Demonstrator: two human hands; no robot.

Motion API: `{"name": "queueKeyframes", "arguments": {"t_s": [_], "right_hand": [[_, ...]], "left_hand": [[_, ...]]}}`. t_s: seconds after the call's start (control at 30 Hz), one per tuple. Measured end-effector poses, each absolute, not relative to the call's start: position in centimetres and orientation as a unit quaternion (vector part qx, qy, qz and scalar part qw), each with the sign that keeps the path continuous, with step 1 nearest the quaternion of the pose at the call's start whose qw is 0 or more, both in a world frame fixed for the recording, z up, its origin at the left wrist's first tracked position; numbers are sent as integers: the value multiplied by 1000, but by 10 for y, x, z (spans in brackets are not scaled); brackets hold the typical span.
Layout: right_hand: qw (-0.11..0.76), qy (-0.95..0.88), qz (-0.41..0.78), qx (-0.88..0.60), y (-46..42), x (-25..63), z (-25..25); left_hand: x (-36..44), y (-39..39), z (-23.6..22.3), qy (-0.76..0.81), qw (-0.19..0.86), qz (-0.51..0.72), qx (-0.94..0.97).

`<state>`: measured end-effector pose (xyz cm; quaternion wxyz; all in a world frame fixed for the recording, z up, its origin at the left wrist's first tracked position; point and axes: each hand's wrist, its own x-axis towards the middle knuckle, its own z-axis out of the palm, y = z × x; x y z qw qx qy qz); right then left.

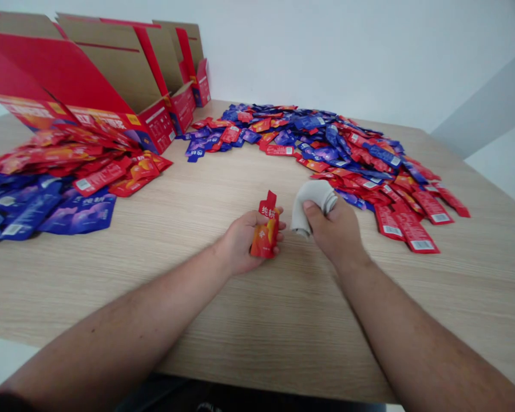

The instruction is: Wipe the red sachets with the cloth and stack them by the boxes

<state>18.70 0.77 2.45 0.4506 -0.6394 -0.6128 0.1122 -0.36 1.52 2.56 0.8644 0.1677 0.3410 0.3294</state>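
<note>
In my left hand (pixel 242 243) lies a red and orange foil pouch (pixel 265 236), its narrow spout end pointing away from me. The thumb rests over the pouch's edge and the fingers curl round behind it. Just to the right, my right hand (pixel 339 229) grips a folded white cloth (pixel 302 209), thumb on top. The cloth bends over toward the pouch without touching it. Both hands are above the middle of the table (pixel 223 309).
A mixed heap of red and blue pouches (pixel 326 137) curves across the back and right. Red pouches (pixel 68 149) and blue pouches (pixel 77 214) are piled at the left. Several open red cardboard boxes (pixel 157 123) stand behind them, near a white wall (pixel 326 51).
</note>
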Motion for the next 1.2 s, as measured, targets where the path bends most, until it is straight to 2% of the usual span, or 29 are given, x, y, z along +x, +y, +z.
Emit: {"name": "queueKeyframes", "arguments": {"t_s": [0.13, 0.33, 0.5, 0.57, 0.67, 0.77, 0.87, 1.03, 1.1, 1.2], "right_hand": [[488, -593, 149, -623, 3, 188, 30], [482, -614, 162, -604, -4, 181, 36], [492, -621, 140, -594, -12, 182, 47], [464, -659, 96, -584, -14, 180, 50], [376, -747, 32, -547, -13, 171, 47], [321, -766, 11, -557, -10, 157, 37], [304, -777, 32, -551, -15, 145, 31], [196, -881, 124, -412, -30, 141, 29], [213, -882, 119, -403, -25, 147, 28], [320, -812, 49, -485, -7, 159, 27]], "left_hand": [[-4, 14, 25, 360, 827, 367, 228], [-1, 14, 19, 400, 794, 384, 248], [3, 19, 13, 371, 797, 418, 227], [8, 18, 13, 375, 793, 424, 226], [18, 11, 14, 389, 800, 410, 198], [25, 4, 16, 374, 822, 388, 184], [22, 4, 19, 358, 814, 426, 167], [9, 15, 25, 395, 775, 475, 133], [11, 13, 22, 395, 773, 476, 141], [21, 4, 13, 385, 785, 445, 195]]}}
